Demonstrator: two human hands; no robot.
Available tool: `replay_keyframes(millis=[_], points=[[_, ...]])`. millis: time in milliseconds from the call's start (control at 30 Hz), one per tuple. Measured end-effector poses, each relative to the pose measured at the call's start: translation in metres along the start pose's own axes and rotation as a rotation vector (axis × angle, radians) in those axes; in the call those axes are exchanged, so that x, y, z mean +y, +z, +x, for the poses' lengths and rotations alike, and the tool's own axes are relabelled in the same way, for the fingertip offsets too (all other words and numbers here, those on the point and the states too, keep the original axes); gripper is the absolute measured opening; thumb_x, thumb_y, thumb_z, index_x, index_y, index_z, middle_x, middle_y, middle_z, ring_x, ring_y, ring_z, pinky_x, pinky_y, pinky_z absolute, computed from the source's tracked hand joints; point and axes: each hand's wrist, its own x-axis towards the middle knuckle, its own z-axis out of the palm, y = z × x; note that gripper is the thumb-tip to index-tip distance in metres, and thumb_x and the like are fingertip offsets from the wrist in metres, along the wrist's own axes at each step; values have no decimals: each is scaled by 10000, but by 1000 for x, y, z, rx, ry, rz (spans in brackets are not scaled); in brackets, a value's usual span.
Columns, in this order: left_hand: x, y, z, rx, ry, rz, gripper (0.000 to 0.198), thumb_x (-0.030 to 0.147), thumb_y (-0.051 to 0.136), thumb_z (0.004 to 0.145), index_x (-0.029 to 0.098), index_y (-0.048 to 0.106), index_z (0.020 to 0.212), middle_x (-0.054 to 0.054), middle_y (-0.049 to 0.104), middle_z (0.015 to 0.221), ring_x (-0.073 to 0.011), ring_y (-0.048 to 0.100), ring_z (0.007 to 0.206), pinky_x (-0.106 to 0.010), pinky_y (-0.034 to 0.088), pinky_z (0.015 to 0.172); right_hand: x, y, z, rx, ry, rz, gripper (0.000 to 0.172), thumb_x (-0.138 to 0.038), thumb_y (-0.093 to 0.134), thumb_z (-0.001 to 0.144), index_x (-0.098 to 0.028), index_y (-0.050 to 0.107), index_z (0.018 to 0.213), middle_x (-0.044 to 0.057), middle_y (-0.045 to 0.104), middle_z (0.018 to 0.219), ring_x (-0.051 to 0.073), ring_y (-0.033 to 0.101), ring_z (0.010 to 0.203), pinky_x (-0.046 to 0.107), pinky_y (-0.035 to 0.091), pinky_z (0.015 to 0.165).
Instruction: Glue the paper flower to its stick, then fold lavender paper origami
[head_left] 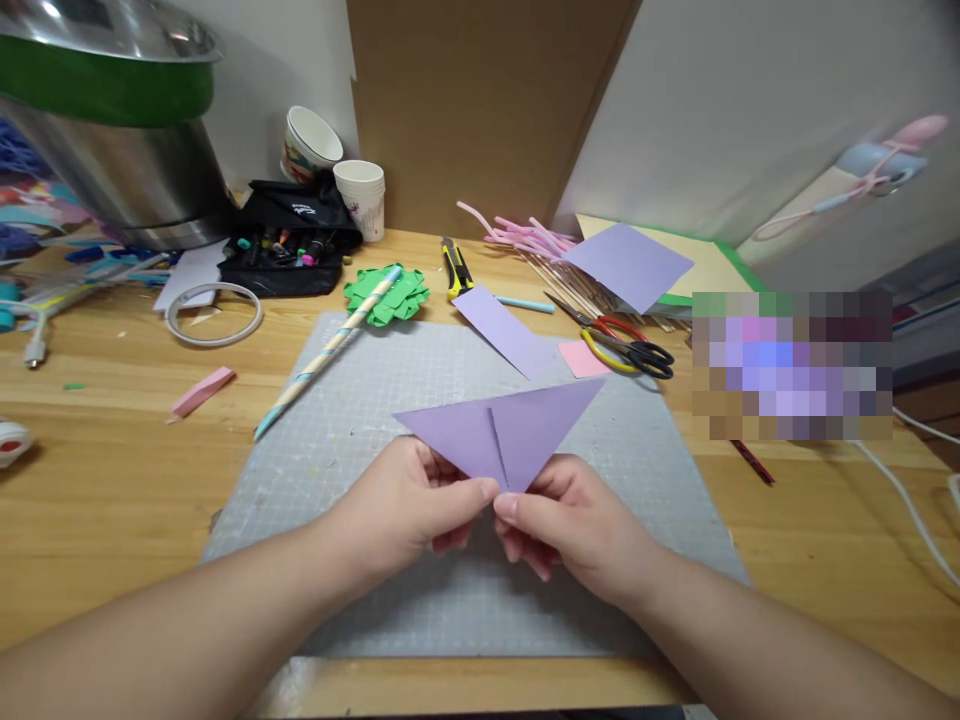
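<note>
A purple paper (457, 428), folded into a triangle with a crease or slit down its middle, is held up over the grey cutting mat (420, 610). My left hand (416, 500) pinches it near the bottom corner, thumb in front and fingers behind. On the other side of that corner, my right hand (566, 520) grips it the same way, the two thumb tips almost meeting. Beyond the triangle lie a purple paper strip (499, 330) and a small pink paper piece (581, 358) on the mat.
Scissors (637, 350), a yellow utility knife (455, 268) and a striped paper tube (322, 360) on green cut paper (405, 305) lie around the mat's far edge. Left are a tape roll (214, 315), a black pouch (285, 250) and a steel pot (142, 160). Paper cups (360, 200) stand behind.
</note>
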Motion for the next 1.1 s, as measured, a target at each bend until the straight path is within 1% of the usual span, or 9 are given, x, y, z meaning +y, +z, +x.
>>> replay_keyframes(millis=[233,433,533,633,700,767,867,967,1100], points=[[1,-7,-4,79,26,77,305,322,579,718,171,483,471,38,457,416,-68,388,393,-204,287,402,1,-5,-1,-6,-5,52,232,-324,585,737,-160,565,573,-34,516,438,39,348,321,177,210,303],[5,-9,-8,126,37,-36,220,266,613,699,179,490,539,63,458,420,-61,378,387,-184,269,383,-4,-6,-6,27,-5,93,260,-348,608,692,-160,564,519,-33,483,382,40,314,301,187,167,306],[12,-20,-6,180,43,-128,210,227,634,682,185,469,559,79,446,409,-55,377,368,-164,261,366,-9,-14,-9,65,-8,104,252,-329,621,666,-157,568,489,-25,481,367,36,296,290,187,141,297],[22,-37,-3,325,197,-223,256,176,628,638,174,414,498,68,469,452,-37,367,357,-147,215,329,-15,-26,-11,165,-99,179,239,-305,626,635,-163,561,455,-20,475,358,40,293,280,187,128,283],[25,-43,-1,428,328,-230,265,184,637,639,172,414,498,59,495,491,-42,405,392,-137,249,335,-18,-32,-11,235,-177,235,224,-297,624,622,-168,562,451,-15,492,373,44,303,279,185,134,274],[24,-40,0,383,292,-205,238,194,638,661,179,440,531,60,480,483,-56,414,398,-149,289,348,-18,-32,-9,252,-193,255,217,-300,634,625,-167,572,465,-11,507,395,50,336,296,174,146,270],[14,-22,-2,130,74,-75,203,304,669,710,195,499,682,72,475,511,-64,395,404,-156,296,352,-13,-22,-7,213,-133,236,235,-324,655,640,-160,583,489,-13,503,406,58,387,335,157,184,275],[4,-7,-5,-57,10,33,263,417,616,751,186,516,675,63,449,495,-71,382,415,-172,267,364,-4,-11,-6,94,-51,166,238,-334,641,674,-154,590,528,-16,515,423,54,394,342,159,234,293],[2,-4,-9,46,40,172,347,405,522,772,188,478,505,54,389,447,-79,335,422,-219,249,407,3,-4,-7,-35,11,127,242,-345,616,700,-156,582,554,-20,522,437,46,377,335,163,219,295]])
